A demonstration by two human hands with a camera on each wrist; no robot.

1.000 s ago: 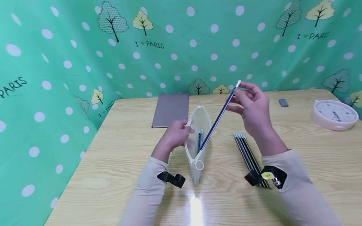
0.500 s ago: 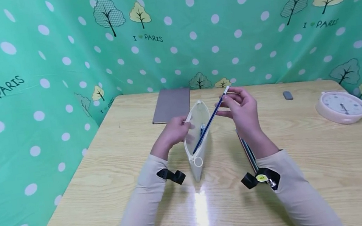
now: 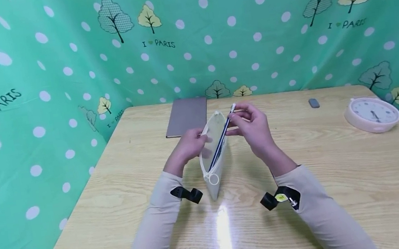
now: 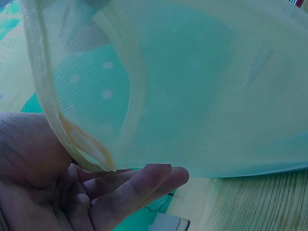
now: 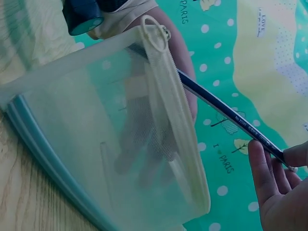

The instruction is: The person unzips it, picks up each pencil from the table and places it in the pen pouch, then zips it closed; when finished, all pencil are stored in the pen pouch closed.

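Observation:
A translucent whitish zip pouch (image 3: 213, 186) stands on the table with its mouth open. My left hand (image 3: 188, 147) grips its left rim, thumb over the edge. Between thumb and fingertips my right hand (image 3: 254, 125) pinches a dark blue pencil (image 5: 224, 109) near its white-tipped upper end. The pencil slants down through the open zipper, its lower end inside the pouch. In the right wrist view a blue-green striped length (image 5: 50, 166) lies along the pouch's bottom. A ring-shaped zipper pull (image 3: 213, 179) hangs at the near end.
A grey notebook (image 3: 186, 117) lies at the back of the wooden table (image 3: 119, 202). Toward the right are a small grey block (image 3: 314, 103) and a pink round clock (image 3: 372, 114). A green dotted curtain (image 3: 253, 75) stands behind and at the sides.
My right hand has moved left and slightly down, bringing the pencil steeper and deeper into the pouch. The left hand keeps its grip. The loose pencils on the table are now hidden behind my right arm.

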